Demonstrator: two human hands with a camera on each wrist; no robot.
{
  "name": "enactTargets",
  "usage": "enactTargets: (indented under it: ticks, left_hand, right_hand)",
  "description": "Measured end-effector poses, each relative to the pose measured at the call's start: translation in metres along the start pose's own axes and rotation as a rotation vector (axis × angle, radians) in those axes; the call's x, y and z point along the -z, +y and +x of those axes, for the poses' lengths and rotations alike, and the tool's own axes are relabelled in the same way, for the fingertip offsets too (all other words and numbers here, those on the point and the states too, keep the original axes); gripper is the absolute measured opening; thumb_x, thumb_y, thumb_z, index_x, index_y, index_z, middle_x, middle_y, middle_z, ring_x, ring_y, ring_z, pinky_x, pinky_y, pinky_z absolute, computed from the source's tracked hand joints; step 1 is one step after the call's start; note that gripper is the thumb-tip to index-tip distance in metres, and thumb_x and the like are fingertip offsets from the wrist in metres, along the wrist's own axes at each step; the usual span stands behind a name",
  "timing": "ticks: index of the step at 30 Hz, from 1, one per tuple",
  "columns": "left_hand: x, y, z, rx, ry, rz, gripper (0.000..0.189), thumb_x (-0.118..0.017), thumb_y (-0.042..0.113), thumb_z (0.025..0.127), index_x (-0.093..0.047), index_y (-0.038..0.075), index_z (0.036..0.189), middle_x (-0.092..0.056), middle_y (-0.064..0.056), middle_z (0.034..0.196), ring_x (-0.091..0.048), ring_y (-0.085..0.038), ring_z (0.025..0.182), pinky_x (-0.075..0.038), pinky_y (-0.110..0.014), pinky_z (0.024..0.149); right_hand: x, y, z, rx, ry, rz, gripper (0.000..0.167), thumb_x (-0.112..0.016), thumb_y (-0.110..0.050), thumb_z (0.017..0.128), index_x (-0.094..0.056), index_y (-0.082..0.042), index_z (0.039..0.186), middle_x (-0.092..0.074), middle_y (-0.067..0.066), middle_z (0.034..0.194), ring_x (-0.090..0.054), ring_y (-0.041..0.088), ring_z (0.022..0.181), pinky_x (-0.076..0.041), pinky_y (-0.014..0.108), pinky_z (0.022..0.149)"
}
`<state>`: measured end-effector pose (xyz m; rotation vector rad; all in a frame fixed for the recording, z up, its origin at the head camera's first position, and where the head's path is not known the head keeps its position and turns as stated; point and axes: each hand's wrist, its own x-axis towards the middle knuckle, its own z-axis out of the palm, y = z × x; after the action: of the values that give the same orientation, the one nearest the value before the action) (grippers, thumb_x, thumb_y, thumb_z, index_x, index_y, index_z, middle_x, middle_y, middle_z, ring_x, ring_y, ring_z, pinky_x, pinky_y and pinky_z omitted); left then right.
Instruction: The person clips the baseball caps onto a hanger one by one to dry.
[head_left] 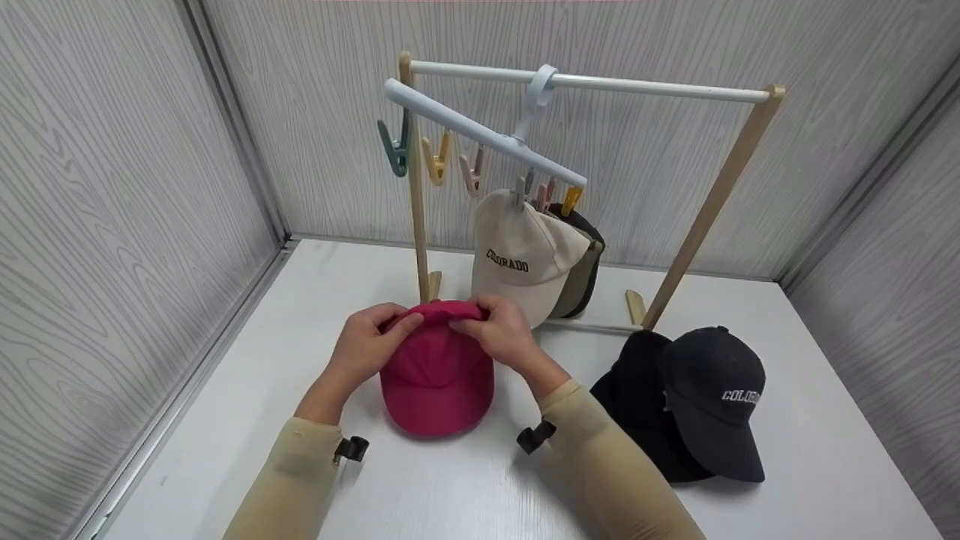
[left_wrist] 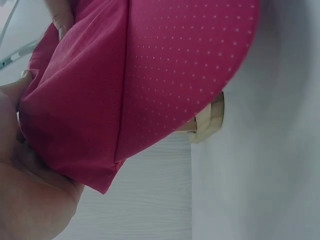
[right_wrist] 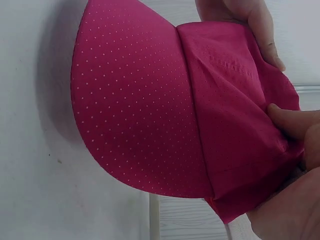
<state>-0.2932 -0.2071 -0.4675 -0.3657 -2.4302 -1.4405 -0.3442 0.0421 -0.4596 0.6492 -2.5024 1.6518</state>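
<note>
A crimson baseball cap (head_left: 437, 375) hangs just over the white table, brim down and toward me. My left hand (head_left: 367, 341) pinches its crown on the left, thumb in front and fingers behind. On the other side my right hand (head_left: 501, 330) pinches the crown the same way. Both wrist views show the cap's dotted brim (left_wrist: 185, 65) and its creased crown (right_wrist: 235, 110). Close behind, a cream cap (head_left: 517, 259) lettered COLORADO hangs from clothespins (head_left: 520, 193) on a light-blue hanger (head_left: 465, 127), with darker caps (head_left: 592, 262) behind it. The fingertips behind the cap are partly hidden.
The hanger hooks over the white bar (head_left: 645, 85) of a wooden-legged rack (head_left: 712, 202). Several clothespins, one a teal clothespin (head_left: 396, 146), dangle at its left end. Black caps (head_left: 712, 405) lie stacked at the table's right. Grey wood-grain panels (head_left: 330, 112) enclose the table.
</note>
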Motion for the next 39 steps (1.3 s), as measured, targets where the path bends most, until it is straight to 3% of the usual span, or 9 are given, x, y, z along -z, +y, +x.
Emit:
enactTargets:
  ticks: [16,29,39]
  left_hand:
    - [-0.004,0.015,0.008,-0.076,0.094,-0.082,0.016,-0.083,0.029,0.104,-0.085,0.014,0.100,-0.071,0.003,0.082,-0.059,-0.018,0.076,-0.048,-0.026,0.067]
    - [-0.006,0.032,0.021,-0.105,0.124,-0.170,0.012,-0.082,0.022,0.104,-0.086,0.011,0.099,-0.076,-0.004,0.088,-0.062,-0.015,0.078,-0.050,-0.023,0.069]
    - [-0.005,0.048,0.036,-0.128,0.162,-0.157,0.010,-0.083,0.018,0.103,-0.086,0.009,0.104,-0.076,-0.006,0.088,-0.062,-0.016,0.078,-0.050,-0.022,0.069]
  right_hand:
    - [0.018,-0.021,0.001,0.065,0.026,-0.050,0.018,-0.094,-0.016,0.089,-0.079,-0.005,0.090,-0.062,-0.009,0.076,-0.056,0.012,0.073,-0.045,0.027,0.065]
    - [0.039,-0.037,0.010,0.092,0.019,-0.096,0.020,-0.095,-0.018,0.089,-0.078,-0.008,0.088,-0.063,-0.007,0.075,-0.055,0.013,0.074,-0.045,0.029,0.064]
    - [0.051,-0.053,0.020,0.080,0.019,-0.092,0.015,-0.093,-0.016,0.091,-0.081,-0.007,0.094,-0.071,-0.001,0.081,-0.059,0.015,0.079,-0.049,0.030,0.067]
